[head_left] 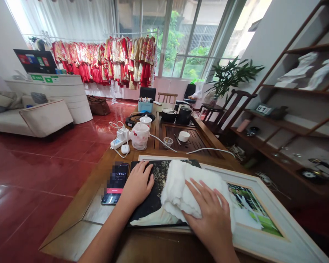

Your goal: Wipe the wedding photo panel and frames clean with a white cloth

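Note:
A dark-backed picture panel (150,204) with a pale, flowing white shape and gold specks lies on the wooden table. My left hand (139,182) rests flat near its left edge, fingers stretched out and close together. Over the panel's right part is a bunched, fluffy white towel (178,186). My right hand (211,208) grips the towel from above, its fingers spread and sunk into the pile, thumb at the near edge. Partly beneath the panel and towel lies a large white-framed photo (252,208) of people outdoors on grass.
A phone (116,186) lies left of the panel. Beyond are a power strip (121,138), a wrapped white jar (140,136), a white cup (184,136) on a tea tray (167,127), and a white cable (208,149). Shelves (304,131) stand at the right.

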`<control>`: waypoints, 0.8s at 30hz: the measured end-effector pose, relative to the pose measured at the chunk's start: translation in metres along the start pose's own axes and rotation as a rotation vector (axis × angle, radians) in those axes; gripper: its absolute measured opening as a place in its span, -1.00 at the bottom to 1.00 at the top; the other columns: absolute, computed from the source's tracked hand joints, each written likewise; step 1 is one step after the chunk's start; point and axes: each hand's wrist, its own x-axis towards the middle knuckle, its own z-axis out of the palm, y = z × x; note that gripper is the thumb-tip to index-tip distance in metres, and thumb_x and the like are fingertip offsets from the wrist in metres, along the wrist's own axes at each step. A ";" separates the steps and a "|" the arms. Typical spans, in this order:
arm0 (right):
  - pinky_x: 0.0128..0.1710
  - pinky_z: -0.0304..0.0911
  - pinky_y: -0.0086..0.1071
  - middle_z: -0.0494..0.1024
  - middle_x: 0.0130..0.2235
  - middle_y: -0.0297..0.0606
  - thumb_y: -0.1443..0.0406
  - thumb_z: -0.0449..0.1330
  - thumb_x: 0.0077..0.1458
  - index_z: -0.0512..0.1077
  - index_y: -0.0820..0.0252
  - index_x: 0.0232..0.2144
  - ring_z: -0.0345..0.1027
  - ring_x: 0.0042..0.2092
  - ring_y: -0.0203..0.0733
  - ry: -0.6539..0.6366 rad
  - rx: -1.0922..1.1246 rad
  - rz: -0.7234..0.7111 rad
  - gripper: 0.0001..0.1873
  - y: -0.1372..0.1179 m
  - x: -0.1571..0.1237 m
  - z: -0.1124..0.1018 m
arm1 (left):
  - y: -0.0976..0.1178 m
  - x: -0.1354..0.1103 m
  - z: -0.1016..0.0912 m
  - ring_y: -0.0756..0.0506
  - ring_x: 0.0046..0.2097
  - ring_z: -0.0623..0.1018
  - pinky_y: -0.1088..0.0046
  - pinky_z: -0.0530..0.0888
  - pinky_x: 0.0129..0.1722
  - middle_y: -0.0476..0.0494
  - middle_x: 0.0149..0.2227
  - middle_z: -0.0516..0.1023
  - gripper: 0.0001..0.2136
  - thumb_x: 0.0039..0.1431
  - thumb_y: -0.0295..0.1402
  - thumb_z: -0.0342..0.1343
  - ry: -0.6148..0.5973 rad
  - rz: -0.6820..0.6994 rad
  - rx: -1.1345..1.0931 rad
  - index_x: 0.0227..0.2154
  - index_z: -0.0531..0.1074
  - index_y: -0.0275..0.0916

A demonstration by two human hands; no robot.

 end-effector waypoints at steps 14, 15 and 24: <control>0.18 -0.07 -0.01 0.35 0.22 -0.29 0.20 0.16 -0.07 0.19 -0.04 0.22 0.18 0.22 0.06 -0.136 0.131 -0.109 -0.25 -0.008 0.005 -0.003 | 0.000 -0.001 -0.002 -0.22 0.22 0.34 0.13 0.29 0.23 -0.27 0.17 0.36 -0.67 0.31 -0.39 -0.04 -0.005 -0.011 -0.034 0.10 0.34 -0.27; 0.17 -0.06 -0.02 0.36 0.22 -0.29 0.19 0.16 -0.06 0.19 -0.04 0.22 0.18 0.22 0.06 -0.130 0.121 -0.101 -0.26 -0.002 0.005 -0.003 | 0.000 -0.001 -0.002 -0.22 0.22 0.34 0.14 0.29 0.23 -0.27 0.17 0.36 -0.68 0.31 -0.39 -0.05 -0.004 -0.012 -0.036 0.09 0.34 -0.27; 0.14 0.00 -0.02 0.42 0.16 -0.21 0.14 0.14 0.04 0.22 0.03 0.18 0.23 0.19 0.08 -0.069 0.017 0.007 -0.37 0.038 0.004 0.005 | 0.000 -0.001 -0.002 -0.23 0.21 0.35 0.11 0.29 0.23 -0.27 0.16 0.38 -0.68 0.30 -0.38 -0.04 0.007 -0.012 -0.036 0.08 0.36 -0.26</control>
